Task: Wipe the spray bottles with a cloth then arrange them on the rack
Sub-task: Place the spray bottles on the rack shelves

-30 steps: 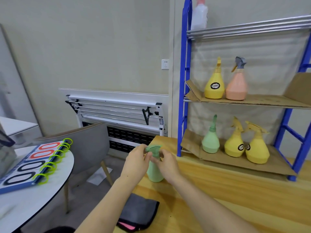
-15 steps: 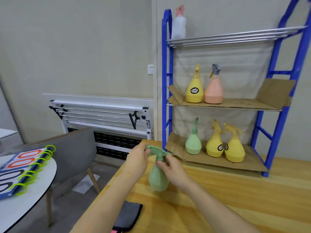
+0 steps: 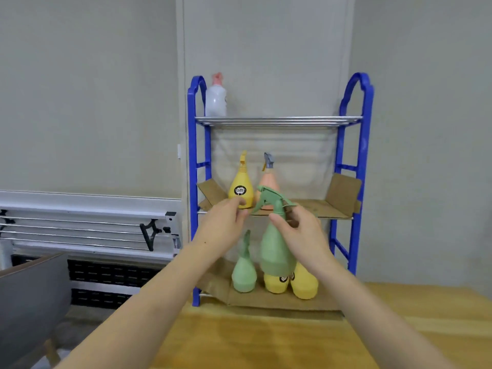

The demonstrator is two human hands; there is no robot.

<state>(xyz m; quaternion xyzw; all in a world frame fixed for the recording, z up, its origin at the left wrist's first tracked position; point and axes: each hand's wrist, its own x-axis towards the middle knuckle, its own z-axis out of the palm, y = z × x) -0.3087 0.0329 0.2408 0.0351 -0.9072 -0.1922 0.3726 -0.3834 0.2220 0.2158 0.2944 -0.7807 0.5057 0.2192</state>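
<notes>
I hold a green spray bottle in the air in front of the blue rack. My right hand grips its neck below the sprayer head. My left hand pinches the tip of its trigger. On the rack's cardboard-lined middle shelf stand a yellow bottle and a pink bottle. The bottom shelf holds a small green bottle and two yellow bottles, partly hidden behind the held one. A white bottle with a pink cap stands on the top shelf. No cloth is in view.
The rack stands at the far edge of a wooden table, against the wall. A white folded drying rack leans on the wall at left. A grey chair is at the lower left.
Both hands lifted the green bottle off the table and carried it up in front of the rack. My view turned right; the dark cloth and the round table dropped out of sight.
</notes>
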